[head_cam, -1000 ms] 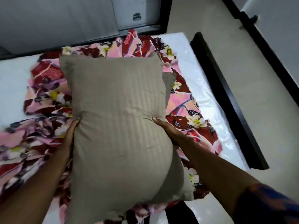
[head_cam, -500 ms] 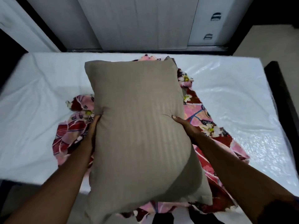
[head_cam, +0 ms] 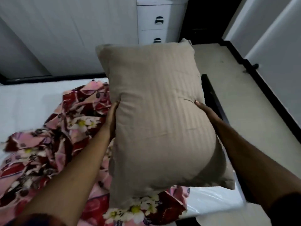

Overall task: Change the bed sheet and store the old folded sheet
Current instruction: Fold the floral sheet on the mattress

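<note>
A beige striped pillow [head_cam: 159, 115] is lifted in front of me above the bed. My left hand [head_cam: 112, 118] grips its left edge and my right hand [head_cam: 206, 111] grips its right edge, fingers tucked behind. Under it, a crumpled floral sheet [head_cam: 53, 137] in pink, red and white lies bunched on the white mattress [head_cam: 27, 101], which has a shiny plastic cover. The sheet's lower end shows below the pillow near my body.
A dark bed frame rail [head_cam: 213, 101] runs along the mattress's right side. Beige floor [head_cam: 244, 111] lies to the right. White wardrobe doors and a drawer unit [head_cam: 154, 22] stand behind the bed. A white door [head_cam: 276, 51] is at far right.
The pillow has swung to the right, toward the bed's right edge and the floor, still held by both hands. My view has turned right with it.
</note>
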Demonstrator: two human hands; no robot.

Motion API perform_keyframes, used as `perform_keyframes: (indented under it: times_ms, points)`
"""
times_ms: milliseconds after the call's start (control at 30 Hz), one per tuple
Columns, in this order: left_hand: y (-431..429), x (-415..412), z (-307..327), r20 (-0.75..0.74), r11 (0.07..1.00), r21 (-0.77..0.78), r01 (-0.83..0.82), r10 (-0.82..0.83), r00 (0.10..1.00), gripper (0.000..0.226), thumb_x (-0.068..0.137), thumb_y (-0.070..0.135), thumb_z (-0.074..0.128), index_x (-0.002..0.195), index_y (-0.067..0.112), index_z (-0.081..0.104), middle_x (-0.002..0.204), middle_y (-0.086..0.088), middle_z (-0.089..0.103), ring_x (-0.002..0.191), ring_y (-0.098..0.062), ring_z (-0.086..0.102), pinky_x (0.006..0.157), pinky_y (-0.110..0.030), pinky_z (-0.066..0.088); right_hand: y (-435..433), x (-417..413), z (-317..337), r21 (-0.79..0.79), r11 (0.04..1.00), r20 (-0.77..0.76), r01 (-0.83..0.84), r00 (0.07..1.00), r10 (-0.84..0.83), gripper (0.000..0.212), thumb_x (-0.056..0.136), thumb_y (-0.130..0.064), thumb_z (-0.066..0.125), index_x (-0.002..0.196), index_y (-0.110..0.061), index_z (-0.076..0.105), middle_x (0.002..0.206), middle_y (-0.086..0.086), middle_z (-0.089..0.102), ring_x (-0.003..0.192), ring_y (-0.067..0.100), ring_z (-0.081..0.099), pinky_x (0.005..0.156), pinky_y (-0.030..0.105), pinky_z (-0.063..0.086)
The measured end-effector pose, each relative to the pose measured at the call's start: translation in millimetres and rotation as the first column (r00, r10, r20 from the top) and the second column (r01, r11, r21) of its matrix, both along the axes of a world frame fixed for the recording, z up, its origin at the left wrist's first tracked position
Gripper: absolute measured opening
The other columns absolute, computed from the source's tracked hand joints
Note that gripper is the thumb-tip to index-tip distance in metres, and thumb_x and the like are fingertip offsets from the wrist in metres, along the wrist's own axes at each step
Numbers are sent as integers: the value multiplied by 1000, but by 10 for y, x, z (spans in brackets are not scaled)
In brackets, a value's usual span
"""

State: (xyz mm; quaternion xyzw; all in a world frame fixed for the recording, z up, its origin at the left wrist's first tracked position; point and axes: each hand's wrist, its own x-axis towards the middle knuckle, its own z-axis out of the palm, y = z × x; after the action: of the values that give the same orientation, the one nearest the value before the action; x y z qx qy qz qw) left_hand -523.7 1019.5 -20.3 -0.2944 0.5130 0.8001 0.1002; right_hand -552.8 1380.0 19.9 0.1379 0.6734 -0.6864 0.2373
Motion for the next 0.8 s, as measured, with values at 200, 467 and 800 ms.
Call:
perform_keyframes:
  times_ms: [200,467,800]
  points:
    - [1615,-445,-481,83,996,60,72,-77,994,47,102,36,39,85,16,78,83,-3,76,85,-20,69,70,-28,55,1538,-221,-423,41,991,132,130,982,-134,41,94,-42,56,125,-16,63,107,0,76,96,14,73,73,24,58]
    - [2354,-433,-1599,177,996,-24,-88,91,980,44,100,20,39,76,13,74,74,-1,72,71,-15,69,77,-29,52,2462,-438,-1463,194,979,203,-66,979,26,77,79,-57,77,146,-44,41,136,-5,63,114,13,67,95,32,56]
    - [2504,274,-1728,330,933,-297,204,-100,939,39,110,18,29,137,-2,48,132,-22,57,133,-38,46,114,-45,34,2282,-50,-1364,537,823,-171,187,979,-111,58,91,-58,61,143,-40,44,131,-20,55,115,-9,54,95,18,44]
